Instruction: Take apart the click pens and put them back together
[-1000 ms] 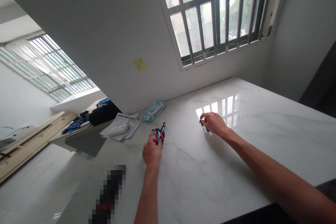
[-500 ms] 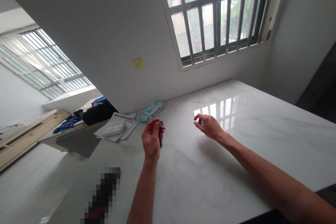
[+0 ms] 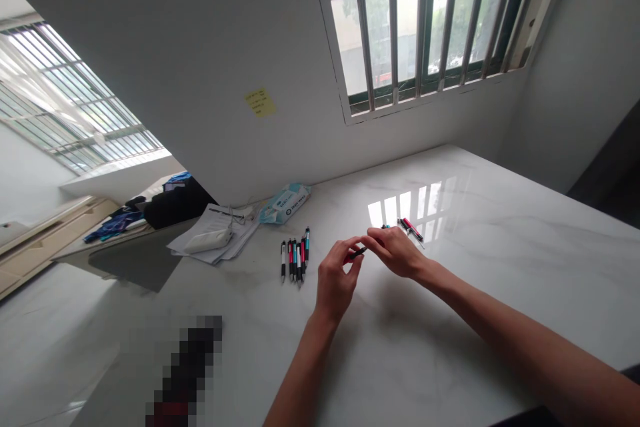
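Observation:
My left hand (image 3: 337, 273) pinches the black end of a pen (image 3: 358, 252) between thumb and fingers. Against its other end my right hand (image 3: 395, 252) is curled, palm down, hiding most of what it grips. A small blue piece (image 3: 385, 226) shows just beyond my right knuckles; whether it belongs to the held pen, I cannot tell. Left of my hands, several click pens (image 3: 295, 259) with white, red and blue barrels lie side by side on the marble-patterned table (image 3: 480, 293). Beside my right hand lie a red and black pen piece (image 3: 413, 229) and thin parts.
A blue and white wipes packet (image 3: 286, 203) lies by the wall, next to papers (image 3: 227, 250) with a white object on top. Beyond the wall's edge are dark clothes (image 3: 175, 203). A blurred dark patch (image 3: 187, 373) covers the lower left. A yellow note (image 3: 261, 102) sticks to the wall.
My left hand has moved right, away from the pen row, and meets my right hand at a pen. The pen row and the red piece on the right are now uncovered.

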Available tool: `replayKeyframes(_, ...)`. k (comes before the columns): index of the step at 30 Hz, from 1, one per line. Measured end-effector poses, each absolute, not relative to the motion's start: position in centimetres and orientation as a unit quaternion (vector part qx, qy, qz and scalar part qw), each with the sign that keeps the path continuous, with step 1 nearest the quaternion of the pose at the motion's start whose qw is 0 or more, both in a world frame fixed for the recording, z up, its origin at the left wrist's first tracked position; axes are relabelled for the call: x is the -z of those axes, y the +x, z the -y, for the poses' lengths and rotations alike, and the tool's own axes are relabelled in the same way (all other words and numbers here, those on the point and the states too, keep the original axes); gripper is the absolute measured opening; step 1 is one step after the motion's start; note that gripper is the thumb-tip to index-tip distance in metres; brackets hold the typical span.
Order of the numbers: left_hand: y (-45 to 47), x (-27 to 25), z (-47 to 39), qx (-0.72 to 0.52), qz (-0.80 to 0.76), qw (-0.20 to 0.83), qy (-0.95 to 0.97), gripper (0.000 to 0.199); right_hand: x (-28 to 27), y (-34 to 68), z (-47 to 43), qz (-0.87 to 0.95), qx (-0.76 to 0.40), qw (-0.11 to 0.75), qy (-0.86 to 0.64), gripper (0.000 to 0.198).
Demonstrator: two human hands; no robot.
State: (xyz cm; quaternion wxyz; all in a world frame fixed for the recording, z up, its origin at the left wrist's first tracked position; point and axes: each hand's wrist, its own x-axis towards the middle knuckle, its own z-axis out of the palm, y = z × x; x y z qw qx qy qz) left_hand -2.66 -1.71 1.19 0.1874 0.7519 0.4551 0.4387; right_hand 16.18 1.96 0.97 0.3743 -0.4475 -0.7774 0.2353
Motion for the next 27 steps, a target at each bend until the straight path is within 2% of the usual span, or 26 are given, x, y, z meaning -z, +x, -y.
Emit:
replayKeyframes(5,-2.4,-1.0,2.0,-0.446,-0.459,0.195,0.743,0.027,-0.6,15.9,-2.1,0.764,-0.279,0.397,-0.425,0.055)
replayKeyframes(19,-1.4,0.3,2.0,-0.496,-0.487,0.374,0.615,0.023,1.6,16.0,-2.1,0.744,-0.291,0.411,-0.440,0.048)
replayKeyframes(24,-1.7,0.2,0.6,-0.488,-0.473,0.379,0.628,0.022,1.7,16.3,-2.3,0.727,-0.296,0.427,-0.449,0.048)
replayKeyframes(27,-2.2,0.2,0.0,-0.495,-0.452,0.418,0.613,0.020,1.5,16.4,-2.4,0.733,-0.306,0.428,-0.431,0.040)
